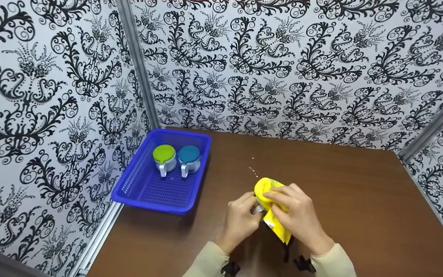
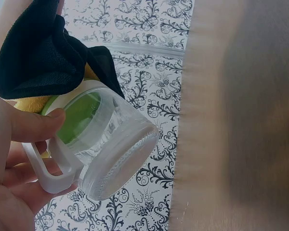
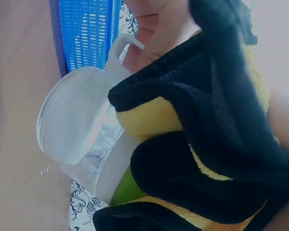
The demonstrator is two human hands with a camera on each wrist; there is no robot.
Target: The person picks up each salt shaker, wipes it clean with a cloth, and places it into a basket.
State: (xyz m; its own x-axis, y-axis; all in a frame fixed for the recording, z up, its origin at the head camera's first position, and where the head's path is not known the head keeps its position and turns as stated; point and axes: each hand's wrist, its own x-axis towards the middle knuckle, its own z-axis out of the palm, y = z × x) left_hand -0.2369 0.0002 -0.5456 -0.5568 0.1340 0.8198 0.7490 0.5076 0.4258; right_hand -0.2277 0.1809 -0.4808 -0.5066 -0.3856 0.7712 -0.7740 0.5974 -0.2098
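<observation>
My left hand [image 1: 241,217] grips the white handle [image 2: 55,178] of a clear jar [image 2: 120,144] with a green lid [image 2: 82,115]. The jar is tilted, and its base faces the camera in the left wrist view. With bent fingers, my right hand [image 1: 298,211] holds a cloth [image 1: 281,229], yellow on one face and dark on the other, against the lid end. From the head, the cloth covers most of the jar. Dark folds of the cloth [image 3: 192,154] hide the right fingers in the right wrist view.
A blue plastic basket [image 1: 148,206] stands at the table's left, by the patterned wall [image 1: 267,69]. Inside it are two handled jars, one with a green lid [image 1: 164,154], one with a teal lid [image 1: 189,154]. Small bright specks [image 1: 253,171] show on the brown table [image 1: 360,200].
</observation>
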